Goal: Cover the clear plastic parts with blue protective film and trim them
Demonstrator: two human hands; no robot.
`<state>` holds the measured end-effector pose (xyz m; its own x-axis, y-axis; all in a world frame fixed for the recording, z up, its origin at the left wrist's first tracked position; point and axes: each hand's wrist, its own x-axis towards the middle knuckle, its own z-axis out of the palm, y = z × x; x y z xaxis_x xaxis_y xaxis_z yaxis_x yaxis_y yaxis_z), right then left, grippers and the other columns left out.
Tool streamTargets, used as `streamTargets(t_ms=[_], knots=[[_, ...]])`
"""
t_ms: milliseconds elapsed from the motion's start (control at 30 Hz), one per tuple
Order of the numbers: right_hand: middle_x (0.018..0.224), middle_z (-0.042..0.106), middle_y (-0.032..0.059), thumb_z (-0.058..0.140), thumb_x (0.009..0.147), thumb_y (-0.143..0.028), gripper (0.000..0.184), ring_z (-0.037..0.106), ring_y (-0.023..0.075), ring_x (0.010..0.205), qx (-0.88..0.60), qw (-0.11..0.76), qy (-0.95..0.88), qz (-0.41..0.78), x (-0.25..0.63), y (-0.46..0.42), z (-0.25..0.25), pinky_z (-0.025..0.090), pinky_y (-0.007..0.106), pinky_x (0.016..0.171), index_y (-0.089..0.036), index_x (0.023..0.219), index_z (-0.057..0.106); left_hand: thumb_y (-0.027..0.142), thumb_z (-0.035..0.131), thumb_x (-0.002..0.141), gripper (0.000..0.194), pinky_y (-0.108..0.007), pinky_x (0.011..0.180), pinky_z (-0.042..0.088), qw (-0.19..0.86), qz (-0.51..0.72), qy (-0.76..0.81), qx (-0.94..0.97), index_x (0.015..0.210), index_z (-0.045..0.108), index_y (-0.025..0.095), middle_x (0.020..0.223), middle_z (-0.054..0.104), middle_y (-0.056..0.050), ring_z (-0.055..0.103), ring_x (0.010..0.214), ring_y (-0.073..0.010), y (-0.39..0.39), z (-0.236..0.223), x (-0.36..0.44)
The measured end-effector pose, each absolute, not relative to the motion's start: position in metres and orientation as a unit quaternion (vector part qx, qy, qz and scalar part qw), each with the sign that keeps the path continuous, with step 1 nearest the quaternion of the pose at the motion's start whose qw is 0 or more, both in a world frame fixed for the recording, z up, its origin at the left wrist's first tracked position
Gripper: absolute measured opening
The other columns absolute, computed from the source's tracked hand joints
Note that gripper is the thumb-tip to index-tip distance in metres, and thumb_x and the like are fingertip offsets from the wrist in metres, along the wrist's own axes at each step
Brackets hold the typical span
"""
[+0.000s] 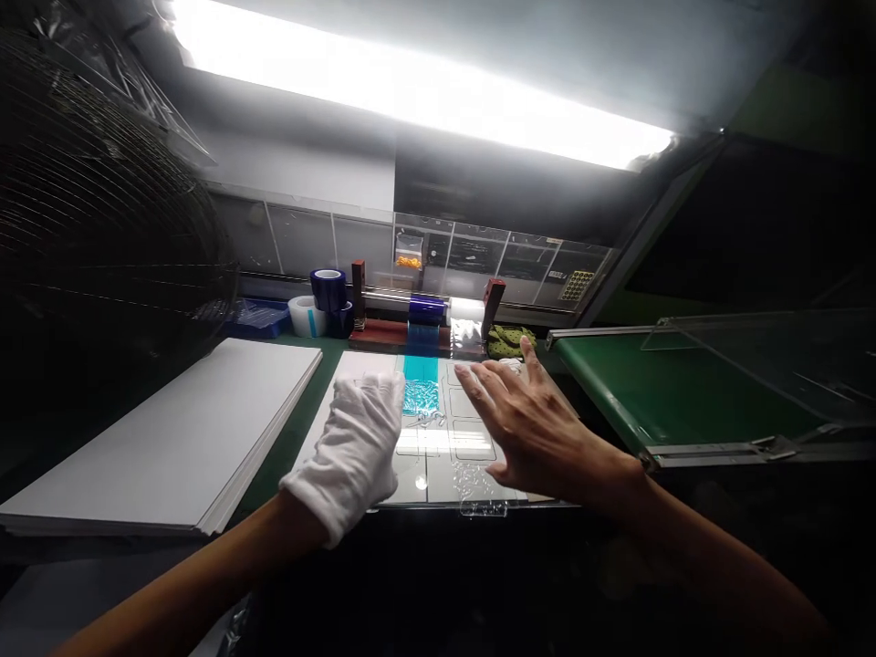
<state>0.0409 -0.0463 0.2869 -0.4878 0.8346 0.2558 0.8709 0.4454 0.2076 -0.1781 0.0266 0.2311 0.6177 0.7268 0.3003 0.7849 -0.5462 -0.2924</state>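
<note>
My left hand (352,447), in a white cotton glove, lies flat on a glass-like panel (438,465) with rectangular outlines on it. Its fingertips reach the edge of a crumpled strip of blue protective film (420,388). My right hand (534,411) is bare, with its fingers spread and resting on the far right part of the panel. Wrinkled clear film (483,488) sticks out past the panel's near edge. Neither hand visibly grips anything.
A stack of white sheets (161,433) lies to the left, under a large fan (88,210). Tape rolls (327,301) stand behind it. A blue film roll (428,310) sits on a metal bar at the back. A green conveyor (684,392) runs along the right.
</note>
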Motion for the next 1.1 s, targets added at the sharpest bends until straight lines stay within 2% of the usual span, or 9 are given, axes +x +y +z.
streamTargets(t_ms=[67,167,267,467,533,767,933,1000,1100], knots=[[0.136,0.043,0.0196,0.077,0.060,-0.037,0.114,0.036,0.0378,0.127,-0.511,0.073,-0.852,-0.089,0.061,-0.045,0.272,0.012,0.067,0.106,-0.014,0.146,0.006,0.034,0.064,0.054,0.085,-0.058,0.080,0.039,0.110,-0.116,-0.397,-0.904,0.131,0.037,0.009,0.107,0.051,-0.021,0.050,0.096,-0.0414,0.030,0.213,-0.177],[0.141,0.038,0.0185,0.072,0.064,-0.051,0.115,0.037,0.0332,0.129,-0.509,0.094,-0.850,0.100,0.099,-0.045,0.232,0.028,0.057,0.106,-0.017,0.146,-0.002,0.050,0.065,0.059,0.109,-0.049,0.094,0.041,-0.159,-0.187,-0.283,-0.927,0.144,0.005,0.018,0.130,0.040,-0.017,0.046,0.114,-0.0336,0.037,0.169,-0.174],[0.141,0.037,0.0199,0.070,0.063,-0.058,0.119,0.035,0.0342,0.130,-0.521,0.094,-0.828,0.183,0.124,-0.047,0.200,0.027,0.056,0.106,-0.015,0.146,-0.004,0.056,0.064,0.061,0.118,-0.044,0.101,0.039,-0.285,-0.202,-0.249,-0.903,0.143,-0.013,0.019,0.139,0.031,-0.017,0.039,0.124,-0.0296,0.041,0.140,-0.159],[0.139,0.039,0.0228,0.071,0.064,-0.038,0.112,0.035,0.0408,0.128,-0.582,0.049,-0.811,-0.024,0.135,-0.044,0.217,0.004,0.071,0.104,-0.012,0.147,-0.001,0.028,0.062,0.049,0.104,-0.060,0.091,0.034,-0.011,-0.083,-0.371,-0.925,0.143,0.019,0.015,0.129,0.043,-0.022,0.043,0.113,-0.0427,0.057,0.169,-0.108],[0.139,0.040,0.0222,0.071,0.064,-0.037,0.113,0.035,0.0403,0.128,-0.581,0.048,-0.812,-0.027,0.148,-0.038,0.222,0.002,0.071,0.104,-0.012,0.147,-0.002,0.028,0.061,0.048,0.102,-0.060,0.095,0.031,0.001,-0.073,-0.364,-0.929,0.142,0.024,0.012,0.127,0.045,-0.023,0.044,0.114,-0.0419,0.067,0.176,-0.094],[0.142,0.037,0.0168,0.074,0.058,-0.053,0.124,0.029,0.0360,0.133,-0.548,0.105,-0.785,0.270,0.240,-0.025,0.184,0.021,0.056,0.108,-0.020,0.146,-0.006,0.030,0.062,0.054,0.109,-0.048,0.103,0.038,-0.335,0.011,-0.287,-0.898,0.143,0.000,0.040,0.151,0.023,-0.004,0.033,0.132,-0.0319,0.091,0.158,-0.077],[0.143,0.034,0.0198,0.073,0.060,-0.049,0.122,0.030,0.0337,0.134,-0.648,0.137,-0.692,0.286,0.306,0.026,0.118,0.007,0.062,0.108,-0.021,0.146,-0.008,0.048,0.073,0.046,0.120,-0.048,0.109,0.028,-0.516,-0.073,-0.334,-0.785,0.137,-0.006,0.053,0.152,0.018,0.009,0.026,0.135,-0.0311,0.102,0.066,-0.054],[0.144,0.031,0.0218,0.073,0.061,-0.046,0.121,0.029,0.0331,0.134,-0.701,0.136,-0.656,0.245,0.326,0.064,0.078,0.002,0.065,0.105,-0.020,0.145,-0.011,0.055,0.073,0.039,0.124,-0.048,0.103,0.038,-0.595,-0.130,-0.357,-0.708,0.139,0.000,0.051,0.145,0.036,0.006,0.038,0.129,-0.0341,0.101,0.020,-0.036],[0.143,0.032,0.0231,0.074,0.058,-0.037,0.122,0.029,0.0326,0.133,-0.729,0.114,-0.640,0.213,0.346,0.121,0.020,-0.001,0.066,0.104,-0.018,0.145,-0.009,0.064,0.059,0.058,0.104,-0.057,0.084,0.051,-0.609,-0.097,-0.410,-0.672,0.144,0.006,0.039,0.108,0.066,-0.006,0.064,0.095,-0.0347,0.096,-0.024,-0.008]])
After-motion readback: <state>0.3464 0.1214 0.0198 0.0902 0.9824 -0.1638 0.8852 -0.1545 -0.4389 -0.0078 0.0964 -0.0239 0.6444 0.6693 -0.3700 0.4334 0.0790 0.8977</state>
